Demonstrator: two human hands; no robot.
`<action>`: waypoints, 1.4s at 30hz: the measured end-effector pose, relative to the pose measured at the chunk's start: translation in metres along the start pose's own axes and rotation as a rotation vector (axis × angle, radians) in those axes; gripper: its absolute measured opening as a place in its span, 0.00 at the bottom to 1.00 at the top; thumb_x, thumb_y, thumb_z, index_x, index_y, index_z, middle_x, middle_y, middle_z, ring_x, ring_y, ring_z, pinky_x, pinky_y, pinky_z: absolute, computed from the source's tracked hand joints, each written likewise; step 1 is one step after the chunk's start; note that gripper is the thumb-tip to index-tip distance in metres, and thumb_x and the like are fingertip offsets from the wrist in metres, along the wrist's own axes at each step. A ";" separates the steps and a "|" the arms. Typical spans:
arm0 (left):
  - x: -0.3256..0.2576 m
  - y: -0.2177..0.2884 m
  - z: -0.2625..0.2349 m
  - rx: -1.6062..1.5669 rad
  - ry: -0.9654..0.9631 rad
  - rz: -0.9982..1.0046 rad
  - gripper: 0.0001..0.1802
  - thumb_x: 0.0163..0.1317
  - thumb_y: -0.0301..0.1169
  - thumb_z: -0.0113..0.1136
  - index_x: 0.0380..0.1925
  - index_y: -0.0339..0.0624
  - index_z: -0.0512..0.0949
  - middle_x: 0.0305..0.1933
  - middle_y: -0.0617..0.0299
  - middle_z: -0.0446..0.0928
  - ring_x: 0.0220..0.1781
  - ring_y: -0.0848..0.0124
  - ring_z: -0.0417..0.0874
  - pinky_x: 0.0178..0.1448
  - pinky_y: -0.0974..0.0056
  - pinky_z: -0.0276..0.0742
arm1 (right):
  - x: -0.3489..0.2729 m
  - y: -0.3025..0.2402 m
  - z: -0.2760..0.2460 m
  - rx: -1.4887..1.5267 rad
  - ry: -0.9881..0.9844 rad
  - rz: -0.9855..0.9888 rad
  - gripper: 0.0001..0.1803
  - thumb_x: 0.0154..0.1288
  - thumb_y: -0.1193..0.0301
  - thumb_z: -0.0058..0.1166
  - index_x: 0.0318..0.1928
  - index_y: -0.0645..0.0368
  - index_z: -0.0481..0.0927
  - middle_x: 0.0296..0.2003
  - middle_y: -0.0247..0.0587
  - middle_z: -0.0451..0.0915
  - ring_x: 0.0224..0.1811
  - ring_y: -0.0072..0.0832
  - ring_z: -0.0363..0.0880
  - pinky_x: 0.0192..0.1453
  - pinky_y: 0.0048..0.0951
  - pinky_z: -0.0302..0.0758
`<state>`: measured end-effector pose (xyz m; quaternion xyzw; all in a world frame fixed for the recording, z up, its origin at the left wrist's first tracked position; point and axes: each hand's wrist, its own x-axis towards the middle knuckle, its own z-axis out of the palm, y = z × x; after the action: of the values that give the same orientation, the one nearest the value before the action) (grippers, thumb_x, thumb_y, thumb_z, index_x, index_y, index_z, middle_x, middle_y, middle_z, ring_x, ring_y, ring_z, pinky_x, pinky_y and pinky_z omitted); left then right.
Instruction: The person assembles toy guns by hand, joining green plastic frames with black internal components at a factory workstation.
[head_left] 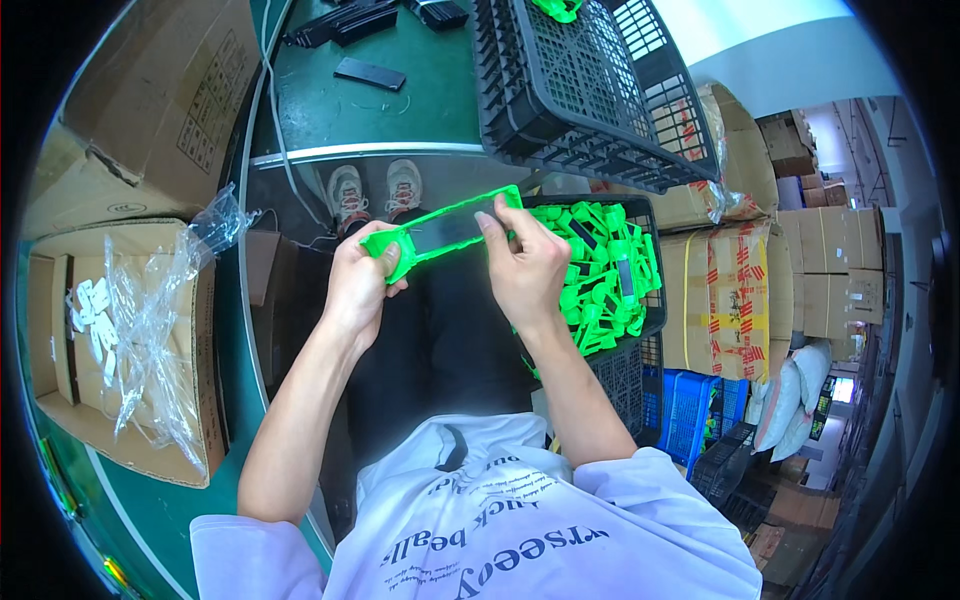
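Note:
I hold a bright green plastic frame (440, 228) with a dark flat panel in it, level above my lap. My left hand (358, 280) grips its rounded left end. My right hand (527, 262) holds the right end, fingers pressing on the dark panel. Just right of my right hand, a black mesh crate (628, 372) is filled with several more green frames (600, 275).
A large black crate (585, 90) stands on the green table's (400, 100) edge ahead. An open cardboard box (60, 340) with white parts and a clear plastic bag (150, 310) sits at my left. Taped cartons (725, 290) and a blue crate (690, 400) stand at the right.

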<state>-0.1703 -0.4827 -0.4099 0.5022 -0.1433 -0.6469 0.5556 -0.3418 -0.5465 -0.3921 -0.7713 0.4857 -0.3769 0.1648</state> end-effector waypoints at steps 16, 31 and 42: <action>-0.005 0.007 0.004 0.110 -0.111 -0.040 0.04 0.68 0.24 0.51 0.39 0.39 0.76 0.28 0.64 0.73 0.24 0.77 0.71 0.29 0.72 0.66 | 0.061 0.005 -0.065 0.102 -0.664 0.466 0.15 0.49 0.65 0.72 0.26 0.66 0.83 0.16 0.35 0.78 0.18 0.18 0.75 0.25 0.25 0.71; -0.008 0.005 0.013 0.201 -0.025 0.030 0.08 0.53 0.29 0.72 0.27 0.40 0.81 0.20 0.68 0.74 0.16 0.82 0.69 0.19 0.75 0.59 | 0.057 -0.002 -0.064 -0.057 -0.726 0.374 0.18 0.47 0.59 0.71 0.23 0.64 0.84 0.13 0.40 0.76 0.16 0.22 0.74 0.24 0.27 0.69; -0.012 0.001 0.011 0.171 0.044 0.039 0.08 0.51 0.27 0.72 0.24 0.38 0.80 0.19 0.68 0.73 0.16 0.82 0.68 0.19 0.75 0.57 | 0.035 -0.021 -0.071 0.039 -0.799 0.119 0.30 0.51 0.66 0.70 0.45 0.65 0.64 0.30 0.56 0.80 0.39 0.53 0.81 0.43 0.45 0.74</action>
<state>-0.1799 -0.4767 -0.3980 0.5592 -0.1954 -0.6102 0.5261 -0.3729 -0.5594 -0.3169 -0.8242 0.4202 -0.0465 0.3768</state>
